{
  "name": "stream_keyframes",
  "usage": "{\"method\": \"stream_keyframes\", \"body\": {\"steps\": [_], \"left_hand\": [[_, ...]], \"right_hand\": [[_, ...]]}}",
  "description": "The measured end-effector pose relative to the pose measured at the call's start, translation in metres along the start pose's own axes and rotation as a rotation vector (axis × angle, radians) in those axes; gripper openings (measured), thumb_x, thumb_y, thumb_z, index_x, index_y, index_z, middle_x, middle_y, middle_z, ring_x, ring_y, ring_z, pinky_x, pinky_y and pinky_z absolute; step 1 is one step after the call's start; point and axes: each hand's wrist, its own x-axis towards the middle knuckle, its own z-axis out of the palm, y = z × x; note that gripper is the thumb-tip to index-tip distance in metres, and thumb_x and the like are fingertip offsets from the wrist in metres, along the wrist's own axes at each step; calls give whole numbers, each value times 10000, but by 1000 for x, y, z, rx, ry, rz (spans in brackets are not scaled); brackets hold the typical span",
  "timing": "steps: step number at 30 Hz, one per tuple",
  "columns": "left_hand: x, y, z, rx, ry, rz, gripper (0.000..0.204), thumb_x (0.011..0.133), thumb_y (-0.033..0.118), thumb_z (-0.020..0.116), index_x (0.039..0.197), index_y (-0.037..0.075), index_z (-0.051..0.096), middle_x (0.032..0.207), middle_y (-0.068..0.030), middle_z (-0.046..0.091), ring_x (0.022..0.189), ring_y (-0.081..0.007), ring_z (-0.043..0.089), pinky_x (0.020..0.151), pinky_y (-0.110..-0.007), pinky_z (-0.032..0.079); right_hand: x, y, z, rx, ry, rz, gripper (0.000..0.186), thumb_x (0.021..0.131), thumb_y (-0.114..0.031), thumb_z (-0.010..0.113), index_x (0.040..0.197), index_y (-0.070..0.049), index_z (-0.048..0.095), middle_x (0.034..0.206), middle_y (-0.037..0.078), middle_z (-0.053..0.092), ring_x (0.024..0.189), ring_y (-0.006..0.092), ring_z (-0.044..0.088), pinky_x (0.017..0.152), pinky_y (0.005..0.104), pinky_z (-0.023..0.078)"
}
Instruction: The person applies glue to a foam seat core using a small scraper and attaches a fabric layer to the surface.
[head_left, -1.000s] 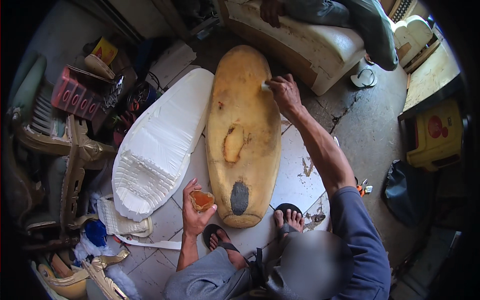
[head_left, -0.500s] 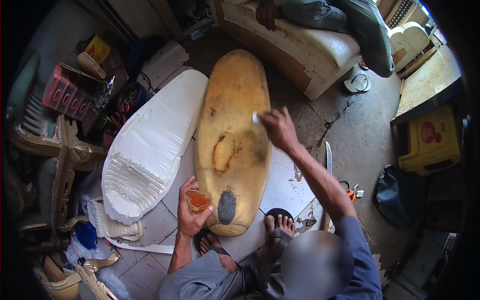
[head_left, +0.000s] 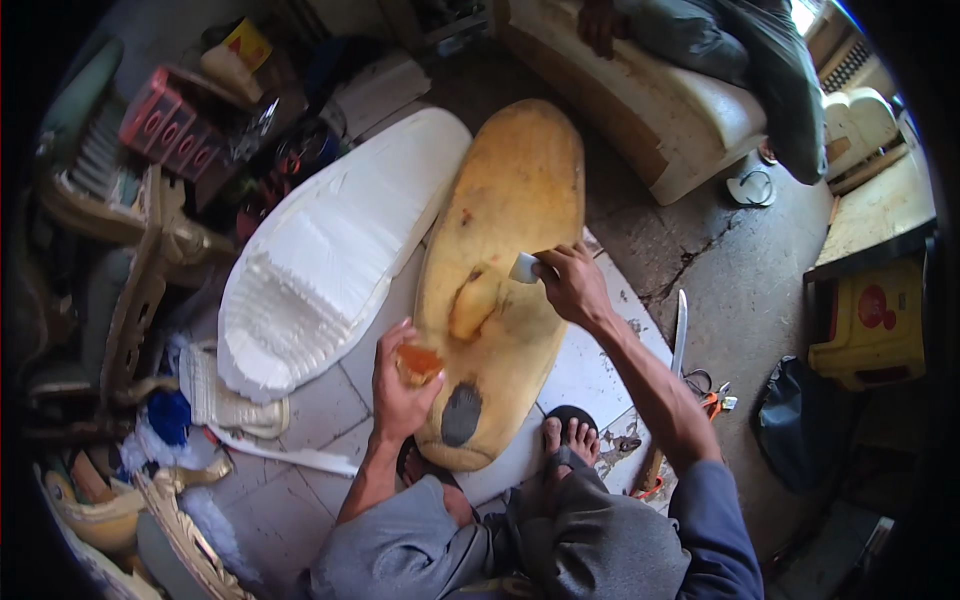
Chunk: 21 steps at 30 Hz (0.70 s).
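My left hand (head_left: 396, 398) is closed around a small rough-edged cup (head_left: 418, 362) of orange-amber stuff, by the near left side of a long oval yellow-brown foam pad (head_left: 525, 170). Between the fingers of my right hand (head_left: 577, 287) is a small white flat piece (head_left: 523, 268), whose material I cannot make out. It hovers over the pad's right half, beside a torn hollow (head_left: 474, 305) in the surface. A dark grey oval patch (head_left: 461, 415) marks the pad's near end. Left of the pad lies a longer white carved foam piece (head_left: 325, 235).
A long blade (head_left: 681, 330) and orange-handled pliers (head_left: 714, 402) lie on the floor at right. Carved chair frames (head_left: 150, 270) crowd the left. Another person's leg (head_left: 790, 90) hangs over a foam-covered block (head_left: 640, 90) at the back. A yellow crate (head_left: 868, 325) stands far right.
The whole view has shifted, putting the pad farther right. My right hand, with the white piece, has come nearer along the pad, toward the hollow. The cup in my left hand is slightly higher.
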Motion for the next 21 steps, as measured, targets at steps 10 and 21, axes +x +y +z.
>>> {"method": "stream_keyframes", "body": {"steps": [10, 21], "left_hand": [[-1, 29, -2, 451, 165, 308, 745, 724, -109, 782, 1400, 96, 547, 1546, -231, 379, 1252, -351, 545, 1007, -414, 504], [-17, 20, -5, 682, 166, 330, 735, 758, -113, 713, 1426, 176, 613, 1578, -250, 353, 1372, -422, 453, 1082, -464, 433]], "right_hand": [[-102, -116, 45, 997, -262, 743, 437, 1081, -290, 592, 1407, 0, 621, 1195, 96, 683, 1060, 185, 618, 856, 341, 565], [-102, -135, 46, 822, -344, 636, 439, 1081, -340, 598, 1275, 45, 679, 1127, 113, 700, 900, 192, 664, 832, 343, 551]]}}
